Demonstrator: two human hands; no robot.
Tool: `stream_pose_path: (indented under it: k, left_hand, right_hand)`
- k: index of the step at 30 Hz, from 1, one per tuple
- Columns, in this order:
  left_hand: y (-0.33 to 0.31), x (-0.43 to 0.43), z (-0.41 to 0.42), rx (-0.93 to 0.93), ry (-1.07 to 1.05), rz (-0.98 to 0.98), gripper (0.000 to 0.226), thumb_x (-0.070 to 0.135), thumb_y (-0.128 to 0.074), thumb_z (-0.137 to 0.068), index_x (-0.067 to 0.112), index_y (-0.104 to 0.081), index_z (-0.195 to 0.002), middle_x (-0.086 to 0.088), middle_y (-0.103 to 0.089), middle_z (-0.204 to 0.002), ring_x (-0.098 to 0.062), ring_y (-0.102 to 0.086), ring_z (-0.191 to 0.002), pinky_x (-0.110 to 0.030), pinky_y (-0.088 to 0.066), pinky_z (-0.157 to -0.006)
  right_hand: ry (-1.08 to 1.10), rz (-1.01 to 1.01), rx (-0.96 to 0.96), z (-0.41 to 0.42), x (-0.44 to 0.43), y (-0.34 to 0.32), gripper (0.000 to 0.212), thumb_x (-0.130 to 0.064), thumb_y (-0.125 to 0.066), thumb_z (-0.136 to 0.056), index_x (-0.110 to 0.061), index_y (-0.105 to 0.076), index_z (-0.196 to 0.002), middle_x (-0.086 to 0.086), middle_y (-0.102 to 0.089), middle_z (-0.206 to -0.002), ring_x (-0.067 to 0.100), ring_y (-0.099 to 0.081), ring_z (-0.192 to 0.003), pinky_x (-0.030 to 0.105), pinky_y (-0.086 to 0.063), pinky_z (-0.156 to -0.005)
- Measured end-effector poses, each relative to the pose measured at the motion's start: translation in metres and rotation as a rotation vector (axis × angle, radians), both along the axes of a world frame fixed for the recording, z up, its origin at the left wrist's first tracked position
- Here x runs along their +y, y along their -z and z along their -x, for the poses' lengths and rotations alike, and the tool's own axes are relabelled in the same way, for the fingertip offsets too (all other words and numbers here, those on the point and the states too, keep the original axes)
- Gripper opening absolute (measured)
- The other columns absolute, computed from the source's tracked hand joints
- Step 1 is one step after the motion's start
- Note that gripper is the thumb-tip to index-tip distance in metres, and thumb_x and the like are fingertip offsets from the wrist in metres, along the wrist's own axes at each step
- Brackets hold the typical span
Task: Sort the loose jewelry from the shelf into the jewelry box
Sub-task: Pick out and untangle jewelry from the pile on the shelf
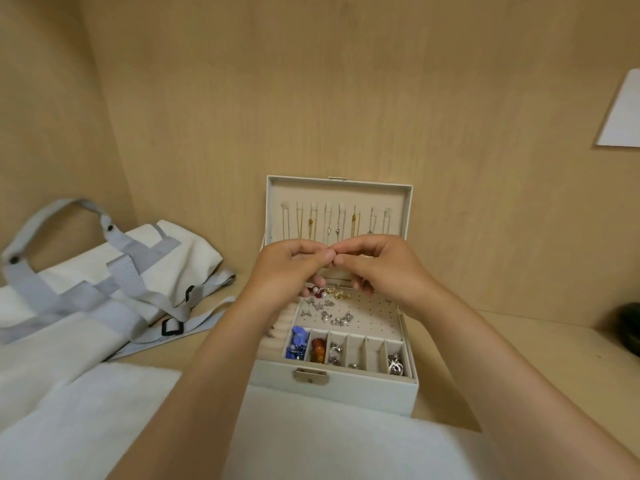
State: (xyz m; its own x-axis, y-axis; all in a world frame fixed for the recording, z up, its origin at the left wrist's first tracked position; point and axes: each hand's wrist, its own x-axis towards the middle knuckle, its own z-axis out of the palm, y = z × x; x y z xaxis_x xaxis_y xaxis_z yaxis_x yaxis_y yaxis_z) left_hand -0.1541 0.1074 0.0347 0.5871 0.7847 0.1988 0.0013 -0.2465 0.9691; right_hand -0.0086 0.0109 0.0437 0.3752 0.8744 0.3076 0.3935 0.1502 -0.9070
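Jewelry box (pixel 349 389) faces me, lid upright; both hands' (pixel 332 261) grip pinched, contents unclear.

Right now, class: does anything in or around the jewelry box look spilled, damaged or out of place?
Nothing stands out. The jewelry box sits open and level, necklaces hang straight in its lid, and pieces lie within their compartments.

Whatever the left hand (pixel 291 268) and right hand (pixel 374 265) pinch is too small to tell.

White tote bag (pixel 104 271) with grey straps left; white cloth (pixel 329 445) in front; white paper (pixel 623 112) on wall.
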Motion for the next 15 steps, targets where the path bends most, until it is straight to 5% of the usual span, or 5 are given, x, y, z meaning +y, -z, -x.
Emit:
stream_pose_path:
  k: [7,11,15]
  left_hand:
    - [0.0009,-0.0042,-0.0007,-0.009,0.182,0.144,0.014,0.025,-0.065,-0.094,0.017,-0.072,-0.104,0.0,-0.077,-0.093,-0.01,-0.064,-0.067,-0.022,-0.046,-0.053]
    - [0.001,-0.0064,-0.0017,-0.003,0.147,0.088,0.01,0.022,-0.065,-0.095,0.017,-0.072,-0.098,0.002,-0.075,-0.085,-0.013,-0.063,-0.065,-0.021,-0.045,-0.049]
    - [0.0028,-0.0075,-0.0017,0.001,0.084,0.023,0.01,0.024,-0.065,-0.094,0.016,-0.071,-0.096,0.003,-0.074,-0.082,-0.015,-0.061,-0.065,-0.02,-0.043,-0.046]
  right_hand:
    - [-0.077,0.038,0.148,-0.0098,-0.0071,0.0045,0.01,-0.016,-0.071,-0.09,-0.011,-0.076,-0.097,0.0,-0.068,-0.065,0.012,-0.053,-0.052,0.023,-0.042,-0.047]
    - [-0.13,0.064,0.268,-0.0078,-0.0079,0.0043,0.013,-0.017,-0.071,-0.09,-0.009,-0.076,-0.099,0.008,-0.073,-0.082,0.013,-0.052,-0.053,0.024,-0.042,-0.047]
    - [-0.078,0.011,0.281,-0.0048,-0.0057,0.0067,0.013,-0.016,-0.074,-0.087,-0.013,-0.072,-0.1,0.009,-0.07,-0.074,0.017,-0.054,-0.051,0.026,-0.044,-0.045]
